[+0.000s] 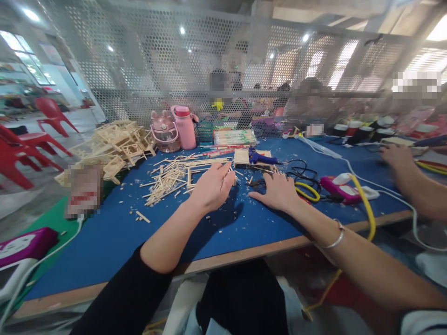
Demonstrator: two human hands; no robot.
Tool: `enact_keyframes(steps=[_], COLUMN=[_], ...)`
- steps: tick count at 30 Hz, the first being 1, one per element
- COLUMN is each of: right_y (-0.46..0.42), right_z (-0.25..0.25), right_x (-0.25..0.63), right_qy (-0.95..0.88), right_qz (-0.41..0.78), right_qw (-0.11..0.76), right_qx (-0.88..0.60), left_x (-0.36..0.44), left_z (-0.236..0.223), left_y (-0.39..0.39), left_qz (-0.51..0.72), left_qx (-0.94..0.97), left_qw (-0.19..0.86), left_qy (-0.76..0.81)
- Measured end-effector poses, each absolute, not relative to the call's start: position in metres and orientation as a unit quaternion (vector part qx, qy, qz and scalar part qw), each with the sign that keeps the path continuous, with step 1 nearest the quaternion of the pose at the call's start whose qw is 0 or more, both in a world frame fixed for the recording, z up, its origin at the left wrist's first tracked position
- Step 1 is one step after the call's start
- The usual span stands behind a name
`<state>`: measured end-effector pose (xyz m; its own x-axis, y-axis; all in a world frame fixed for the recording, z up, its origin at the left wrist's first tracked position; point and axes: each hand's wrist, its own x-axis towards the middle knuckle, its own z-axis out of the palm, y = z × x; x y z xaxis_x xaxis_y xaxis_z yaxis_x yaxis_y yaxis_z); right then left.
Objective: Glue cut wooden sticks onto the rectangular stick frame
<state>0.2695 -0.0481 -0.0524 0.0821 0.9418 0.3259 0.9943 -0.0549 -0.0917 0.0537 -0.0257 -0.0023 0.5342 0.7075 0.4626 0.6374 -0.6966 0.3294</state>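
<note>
Right hand (pixel 280 190) perhaps against dark tool (pixel 256 183), room before table edge (pixel 244 254)

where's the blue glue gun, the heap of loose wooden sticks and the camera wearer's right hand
Blue glue gun (pixel 264 158): head view, on its blue body
Heap of loose wooden sticks (pixel 165 182): head view, near the middle of the heap
Right hand (pixel 280 191): head view, on the back of the hand
</note>
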Motion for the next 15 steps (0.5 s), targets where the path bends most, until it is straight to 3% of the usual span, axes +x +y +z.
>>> enact_keyframes(steps=[2,6,15], right_y=[-0.047,-0.037,-0.007], right_z=[-0.045,-0.02,-0.01], right_x=[0.26,0.239,0.228], right_qy=[-0.733,-0.849,-0.868], right_qz=[-0.116,-0.056,-0.058], right_qw=[0.209,0.297,0.323], right_qx=[-0.637,-0.433,-0.372], left_x=[0.056,0.059,0.056], left_z=[-0.002,0.006,0.008], left_y=[-0.028,-0.023,-0.005], left_qz=[0.255,0.217,0.222], left_qx=[0.876,0.875,0.887], left_qw=[0.056,0.074,0.186], left_qy=[0.406,0.426,0.358])
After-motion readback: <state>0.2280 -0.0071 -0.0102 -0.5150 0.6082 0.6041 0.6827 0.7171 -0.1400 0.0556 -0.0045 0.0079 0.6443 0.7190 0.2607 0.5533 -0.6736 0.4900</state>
